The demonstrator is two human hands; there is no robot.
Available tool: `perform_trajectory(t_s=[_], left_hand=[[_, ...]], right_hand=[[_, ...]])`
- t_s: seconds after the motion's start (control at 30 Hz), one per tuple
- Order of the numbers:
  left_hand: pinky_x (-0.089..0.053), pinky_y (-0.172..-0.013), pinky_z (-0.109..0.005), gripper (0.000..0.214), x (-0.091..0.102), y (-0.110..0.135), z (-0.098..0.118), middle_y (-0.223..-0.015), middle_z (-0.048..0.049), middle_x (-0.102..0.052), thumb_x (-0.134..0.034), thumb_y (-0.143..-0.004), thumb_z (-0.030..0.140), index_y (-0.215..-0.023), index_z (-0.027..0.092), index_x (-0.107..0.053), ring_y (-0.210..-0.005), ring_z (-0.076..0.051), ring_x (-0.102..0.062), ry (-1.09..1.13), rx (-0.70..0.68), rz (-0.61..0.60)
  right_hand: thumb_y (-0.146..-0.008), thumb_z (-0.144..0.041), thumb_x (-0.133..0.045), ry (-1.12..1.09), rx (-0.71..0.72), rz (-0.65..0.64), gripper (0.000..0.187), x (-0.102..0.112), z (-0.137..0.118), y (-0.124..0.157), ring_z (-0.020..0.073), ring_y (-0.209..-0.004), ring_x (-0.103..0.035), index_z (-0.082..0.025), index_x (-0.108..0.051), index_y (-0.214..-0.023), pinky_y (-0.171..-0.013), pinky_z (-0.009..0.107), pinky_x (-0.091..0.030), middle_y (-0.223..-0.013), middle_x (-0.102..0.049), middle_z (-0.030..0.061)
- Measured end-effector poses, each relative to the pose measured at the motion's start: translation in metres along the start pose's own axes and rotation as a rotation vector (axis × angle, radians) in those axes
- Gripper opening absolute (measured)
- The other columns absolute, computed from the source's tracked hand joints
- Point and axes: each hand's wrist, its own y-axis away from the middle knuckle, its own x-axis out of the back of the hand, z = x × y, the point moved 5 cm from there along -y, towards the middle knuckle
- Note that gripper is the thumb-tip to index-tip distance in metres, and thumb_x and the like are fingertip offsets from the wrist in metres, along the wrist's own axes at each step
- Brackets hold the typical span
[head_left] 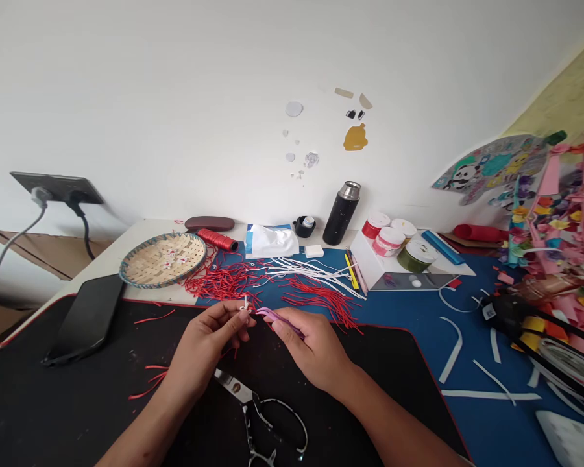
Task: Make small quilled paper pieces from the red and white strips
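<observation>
My left hand pinches a small knotted piece of white cord between thumb and fingertips. In my right hand is a slim purple tool that looks like tweezers, its curved pale tips pointing at the white cord. Whether those tips touch the cord is too small to tell. Below both hands, large scissors lie on the black mat, blades partly hidden by my left wrist. Cut red cords and white cords lie in heaps just beyond my fingers.
On the left are a phone and a woven basket holding small knotted pieces. Behind stand a red thread spool, tissues and a black thermos. Paint jars sit on a white box; paper strips lie right.
</observation>
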Motion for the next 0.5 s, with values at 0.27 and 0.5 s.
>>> perform_trajectory(t_s=[0.27,0.5], left_hand=[[-0.045,-0.052,-0.022,0.042,-0.0045,0.0044,0.0032,-0.075,-0.0044,-0.077,-0.087,-0.075,0.055,-0.094,0.019,-0.075,-0.061,-0.015,-0.062,-0.055,0.003,-0.022],[-0.047,-0.054,-0.023,0.035,-0.0059,0.0055,0.0025,-0.075,-0.0032,-0.075,-0.083,-0.081,0.051,-0.095,0.019,-0.076,-0.063,-0.016,-0.064,-0.116,-0.007,-0.047]], right_hand=[[-0.11,-0.034,-0.048,0.107,0.001,0.008,0.031,0.0008,0.0029,-0.0011,0.0163,-0.075,-0.064,-0.022,-0.076,-0.113,-0.07,0.028,-0.045,-0.086,-0.073,0.0023],[-0.108,-0.028,-0.05,0.163,0.041,-0.015,0.028,-0.0031,0.0017,-0.001,0.0171,-0.081,-0.069,-0.022,-0.076,-0.115,-0.073,0.028,-0.047,-0.093,-0.077,0.0034]])
